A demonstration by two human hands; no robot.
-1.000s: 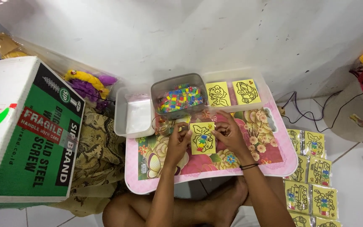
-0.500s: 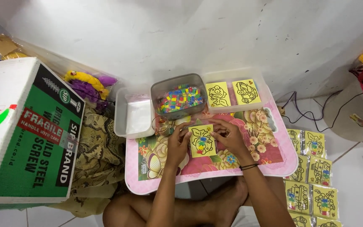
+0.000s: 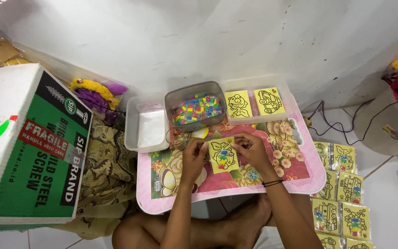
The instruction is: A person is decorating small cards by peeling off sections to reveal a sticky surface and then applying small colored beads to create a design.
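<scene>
Here, the left hand and right hand pinch a square yellow card from both sides over the glossy floral tray-table; since a moment ago, the card sits slightly lower.

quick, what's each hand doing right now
Left hand: fingers pinch the left edge of the yellow card, above the pink floral tray table.
Right hand: fingers pinch the same card's right edge.
</scene>
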